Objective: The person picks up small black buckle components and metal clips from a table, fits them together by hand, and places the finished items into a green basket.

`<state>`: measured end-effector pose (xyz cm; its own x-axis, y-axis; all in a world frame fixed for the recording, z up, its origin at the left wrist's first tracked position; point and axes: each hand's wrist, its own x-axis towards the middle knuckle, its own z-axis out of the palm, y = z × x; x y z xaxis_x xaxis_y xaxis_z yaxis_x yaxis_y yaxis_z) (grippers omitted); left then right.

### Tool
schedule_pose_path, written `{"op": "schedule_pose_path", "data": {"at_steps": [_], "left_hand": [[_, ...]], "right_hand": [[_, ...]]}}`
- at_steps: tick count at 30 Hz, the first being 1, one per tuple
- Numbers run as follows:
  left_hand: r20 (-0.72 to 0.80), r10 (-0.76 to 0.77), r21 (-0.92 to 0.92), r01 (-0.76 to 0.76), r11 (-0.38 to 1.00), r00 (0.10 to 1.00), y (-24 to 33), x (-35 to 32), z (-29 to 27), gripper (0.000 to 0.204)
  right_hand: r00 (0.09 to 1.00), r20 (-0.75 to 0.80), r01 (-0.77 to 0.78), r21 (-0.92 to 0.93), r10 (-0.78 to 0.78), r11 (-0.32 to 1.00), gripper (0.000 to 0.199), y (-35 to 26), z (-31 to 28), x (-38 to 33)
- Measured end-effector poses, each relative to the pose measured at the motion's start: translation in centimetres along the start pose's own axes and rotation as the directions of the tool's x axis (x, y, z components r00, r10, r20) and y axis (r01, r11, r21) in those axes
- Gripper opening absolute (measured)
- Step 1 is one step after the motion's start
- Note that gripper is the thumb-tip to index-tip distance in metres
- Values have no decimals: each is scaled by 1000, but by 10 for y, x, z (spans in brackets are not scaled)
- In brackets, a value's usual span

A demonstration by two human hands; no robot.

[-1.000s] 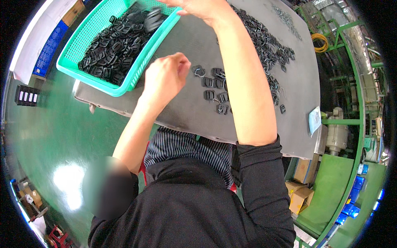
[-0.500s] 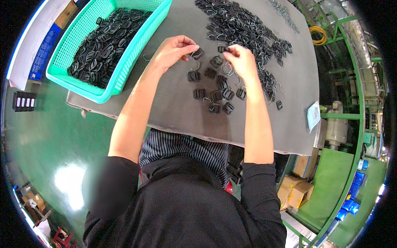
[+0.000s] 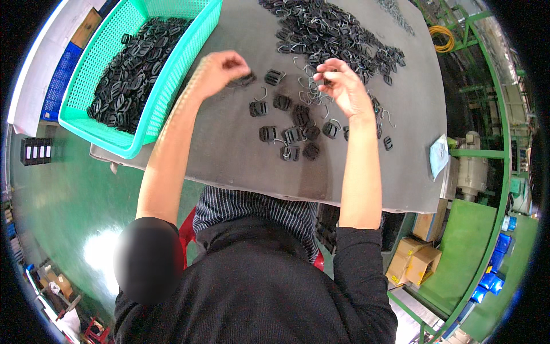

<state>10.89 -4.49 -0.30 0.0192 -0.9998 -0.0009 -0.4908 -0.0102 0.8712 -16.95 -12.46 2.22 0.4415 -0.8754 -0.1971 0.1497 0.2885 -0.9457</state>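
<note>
My left hand [image 3: 220,69] is curled over the grey table [image 3: 240,160], its fingers closed on a black plastic buckle [image 3: 246,79]. My right hand [image 3: 344,86] hovers at the near edge of a big heap of black buckles and bent wire hooks [image 3: 321,28]. Its fingertips pinch a small wire hook there. Between and below the hands lie several loose black buckles [image 3: 292,135] with a few wire hooks [image 3: 389,117] scattered beside them.
A teal mesh basket [image 3: 146,123] filled with black buckles stands at the table's left, overhanging its edge. A pale blue face mask [image 3: 438,156] lies at the table's right edge. Cardboard boxes [image 3: 415,261] sit on the green floor at the lower right.
The hands, close together half a second ago over the loose buckles, have drawn apart. The right hand came back from the basket earlier and now sits at the heap's edge.
</note>
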Motion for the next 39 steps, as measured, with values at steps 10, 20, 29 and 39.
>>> {"op": "schedule_pose_path", "data": {"at_steps": [10,20,29,39], "left_hand": [[-138,-64,261,99,960,988,-9,-4,-5,14],[2,-159,-38,159,987,987,23,-39,23,28],[-73,11,176,2,984,997,17,-47,37,27],[-40,5,522,17,853,999,41,-68,64,33]], "right_hand": [[991,41,78,-953,-130,293,45,35,59,36],[992,47,-72,-524,113,849,24,17,24,-13],[991,57,-23,-805,117,592,29,20,30,-24],[996,78,59,-930,38,362,34,14,14,-47]]}}
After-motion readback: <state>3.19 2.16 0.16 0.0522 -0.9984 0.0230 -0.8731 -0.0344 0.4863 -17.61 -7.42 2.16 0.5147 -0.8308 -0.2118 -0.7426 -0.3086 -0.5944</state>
